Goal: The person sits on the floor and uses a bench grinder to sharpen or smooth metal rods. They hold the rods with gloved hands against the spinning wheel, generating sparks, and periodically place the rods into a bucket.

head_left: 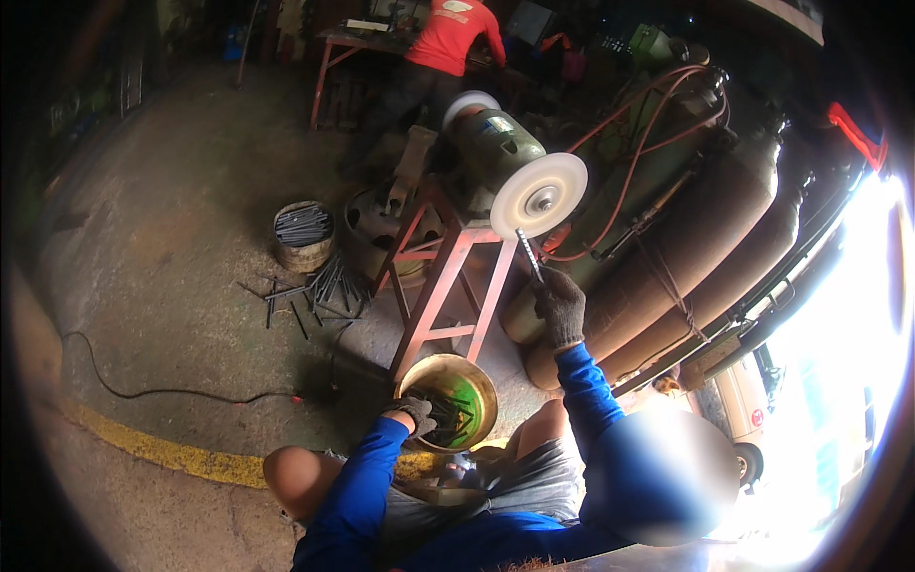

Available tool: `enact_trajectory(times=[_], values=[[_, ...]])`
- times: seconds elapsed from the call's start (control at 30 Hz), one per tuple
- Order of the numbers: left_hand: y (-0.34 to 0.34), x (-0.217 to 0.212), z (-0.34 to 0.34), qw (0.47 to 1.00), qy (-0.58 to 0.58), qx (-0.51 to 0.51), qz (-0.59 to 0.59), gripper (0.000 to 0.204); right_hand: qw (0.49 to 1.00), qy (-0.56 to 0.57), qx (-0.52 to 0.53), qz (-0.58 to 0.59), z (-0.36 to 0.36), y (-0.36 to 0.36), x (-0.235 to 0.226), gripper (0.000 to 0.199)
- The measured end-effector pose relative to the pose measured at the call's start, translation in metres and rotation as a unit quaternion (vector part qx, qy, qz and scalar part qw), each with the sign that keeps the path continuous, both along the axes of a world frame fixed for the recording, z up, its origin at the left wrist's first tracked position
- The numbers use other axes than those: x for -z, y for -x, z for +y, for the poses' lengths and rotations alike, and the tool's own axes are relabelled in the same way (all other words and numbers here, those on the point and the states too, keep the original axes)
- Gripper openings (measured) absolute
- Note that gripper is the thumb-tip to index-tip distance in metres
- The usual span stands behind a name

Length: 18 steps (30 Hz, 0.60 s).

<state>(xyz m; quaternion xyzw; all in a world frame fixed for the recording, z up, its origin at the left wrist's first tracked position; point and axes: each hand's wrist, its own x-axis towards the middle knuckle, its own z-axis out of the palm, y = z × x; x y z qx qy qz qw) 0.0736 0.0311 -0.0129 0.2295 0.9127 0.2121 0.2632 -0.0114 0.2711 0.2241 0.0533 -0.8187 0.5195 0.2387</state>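
Note:
My right hand (560,307), in a dark knit glove, is closed round the lower end of a short metal rod (528,254). The rod's shiny upper tip is at the lower edge of a pale round wheel (562,191) on a green bench grinder (493,148); whether they touch I cannot tell. My left hand (416,416), gloved too, is at the left rim of a bucket (484,382) between my knees. Its fingers curl inward over dark rods (448,419) lying in the bucket's green-lit inside; what they grip is hidden.
A red metal stand (438,296) carries the grinder. Left of it are a tub of rods (303,250), loose rods (329,286) and a cable (181,391) on the floor. Large gas cylinders (686,248) and red hoses (629,172) lie right. A person in red (456,38) works behind.

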Motion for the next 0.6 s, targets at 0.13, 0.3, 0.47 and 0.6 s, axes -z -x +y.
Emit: enact_trajectory(times=[0.13,0.3,0.47,0.6], values=[[0.005,0.008,0.004,1.000,0.005,0.009,-0.001,0.052,0.910,-0.348,0.124,0.189,0.012,0.021,-0.006,0.024],[0.002,0.003,0.000,1.000,0.002,-0.001,-0.001,0.052,0.884,-0.423,0.175,0.093,-0.008,0.014,-0.037,0.022],[-0.001,-0.017,-0.003,1.000,0.005,-0.002,-0.006,0.052,0.859,-0.472,0.194,0.028,-0.025,0.006,-0.058,0.020],[0.000,-0.013,-0.002,1.000,0.002,0.003,0.005,0.052,0.855,-0.478,0.193,0.054,-0.020,0.014,-0.055,0.020]])
